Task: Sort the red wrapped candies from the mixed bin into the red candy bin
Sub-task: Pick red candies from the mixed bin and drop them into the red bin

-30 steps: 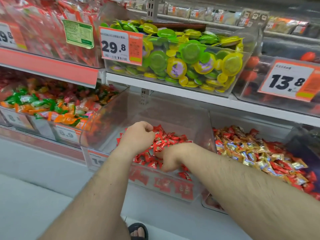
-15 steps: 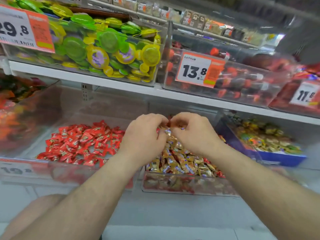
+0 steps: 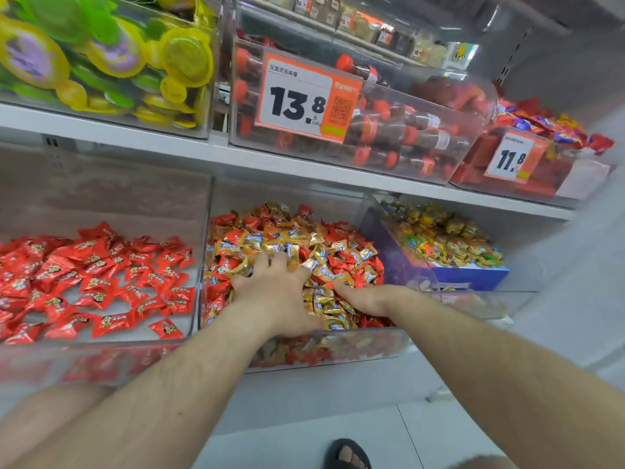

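Left hand [image 3: 277, 292] palm down on the heap in the mixed bin [image 3: 304, 350], fingers spread and pushed in among gold and red wrappers; whether anything is pinched underneath, cannot tell. Right hand [image 3: 363, 299] just beside it, also down in the heap, fingers reaching toward the left hand and partly buried; grip likewise cannot tell. Both forearms crossing the bin's clear front wall.

Under and around both hands: red wrapped candies [image 3: 351, 257] scattered through gold wrapped candies [image 3: 324, 302], piled higher toward the back of the bin.

Left of the left hand, wall touching wall with the mixed bin: red candy bin [image 3: 199, 252], clear, holding a loose layer of red sweets only, with bare floor showing near its front corner.

Right of the right hand: a bin of multicoloured sweets [image 3: 446, 238] with a blue base.

Beyond the hands, on the shelf [image 3: 169, 152] above: yellow and green round packs [image 3: 182, 59] to the left, a price tag [image 3: 301, 99] reading 13.8 directly above, another tag [image 3: 512, 159] reading 11.8 further right.
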`<state>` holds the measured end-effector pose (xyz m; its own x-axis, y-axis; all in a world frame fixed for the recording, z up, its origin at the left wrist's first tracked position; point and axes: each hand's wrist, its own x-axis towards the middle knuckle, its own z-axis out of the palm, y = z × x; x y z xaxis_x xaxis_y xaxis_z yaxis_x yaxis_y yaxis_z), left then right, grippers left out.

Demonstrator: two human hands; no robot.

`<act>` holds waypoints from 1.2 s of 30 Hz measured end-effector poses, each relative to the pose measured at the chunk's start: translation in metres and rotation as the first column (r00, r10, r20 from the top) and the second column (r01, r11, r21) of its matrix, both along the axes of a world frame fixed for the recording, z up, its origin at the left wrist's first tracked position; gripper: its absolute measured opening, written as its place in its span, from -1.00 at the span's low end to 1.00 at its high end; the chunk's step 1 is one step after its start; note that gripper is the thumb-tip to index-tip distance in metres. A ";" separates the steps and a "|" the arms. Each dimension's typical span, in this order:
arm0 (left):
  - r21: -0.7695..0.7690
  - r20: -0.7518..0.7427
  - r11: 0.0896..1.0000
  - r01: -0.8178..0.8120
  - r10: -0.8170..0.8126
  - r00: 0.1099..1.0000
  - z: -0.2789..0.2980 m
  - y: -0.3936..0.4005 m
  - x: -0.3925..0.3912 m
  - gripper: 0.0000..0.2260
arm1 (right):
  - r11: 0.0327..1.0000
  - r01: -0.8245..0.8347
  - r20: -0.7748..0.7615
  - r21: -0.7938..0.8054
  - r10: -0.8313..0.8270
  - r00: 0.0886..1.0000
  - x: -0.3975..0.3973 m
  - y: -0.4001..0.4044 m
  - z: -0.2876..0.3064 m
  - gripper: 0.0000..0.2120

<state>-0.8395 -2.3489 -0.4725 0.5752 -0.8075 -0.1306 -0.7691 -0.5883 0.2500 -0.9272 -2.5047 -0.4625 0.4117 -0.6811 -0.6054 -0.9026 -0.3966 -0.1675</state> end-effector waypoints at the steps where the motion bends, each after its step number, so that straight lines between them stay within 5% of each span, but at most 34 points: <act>1: 0.013 -0.020 1.000 0.001 -0.001 1.000 0.000 -0.001 0.002 -0.16 | 0.998 0.050 0.049 0.046 -0.052 0.997 0.002 -0.001 -0.003 -0.07; 5: 0.023 -0.033 1.000 0.004 -0.003 0.999 -0.001 -0.004 0.004 -0.14 | 0.944 0.211 0.297 0.254 -0.284 0.912 0.009 -0.019 -0.015 0.35; 11: -0.088 0.065 0.991 -0.096 0.102 0.993 -0.005 -0.007 0.012 -0.41 | 0.843 0.261 0.441 0.470 -0.481 0.758 0.018 -0.012 0.004 0.07; 14: -0.134 0.048 0.983 -0.124 0.131 0.990 -0.004 -0.007 0.017 -0.46 | 0.842 0.222 0.536 0.492 -0.494 0.685 0.029 -0.009 0.009 -0.24; 17: -0.164 -0.009 0.974 -0.157 0.158 0.987 -0.001 -0.004 0.022 -0.49 | 0.863 0.090 0.583 0.498 -0.410 0.702 0.038 -0.008 0.015 0.00; 21: -0.206 -0.075 0.958 -0.200 0.188 0.979 0.010 0.004 0.031 -0.48 | 0.901 -0.051 0.633 0.432 -0.263 0.728 0.030 0.025 0.047 -0.25; 25: -0.291 -0.081 0.928 -0.232 0.218 0.973 0.020 0.015 0.038 -0.47 | 0.925 -0.154 0.565 0.348 -0.076 0.822 0.013 0.028 0.063 -0.25; 29: -0.339 -0.075 0.917 -0.212 0.198 0.977 0.022 0.019 0.039 -0.61 | 0.997 -0.020 0.623 0.072 -0.029 0.782 -0.005 0.011 0.063 -0.35; 33: -0.495 -0.038 0.867 -0.057 0.044 0.998 0.022 0.016 0.033 -0.88 | 0.996 0.093 0.733 0.009 -0.070 0.676 -0.021 0.000 0.054 -0.72; 36: -0.419 0.033 0.896 0.145 -0.144 0.989 0.018 0.009 0.024 -0.91 | 0.992 0.032 0.655 -0.122 0.056 0.754 -0.027 -0.004 0.043 -0.88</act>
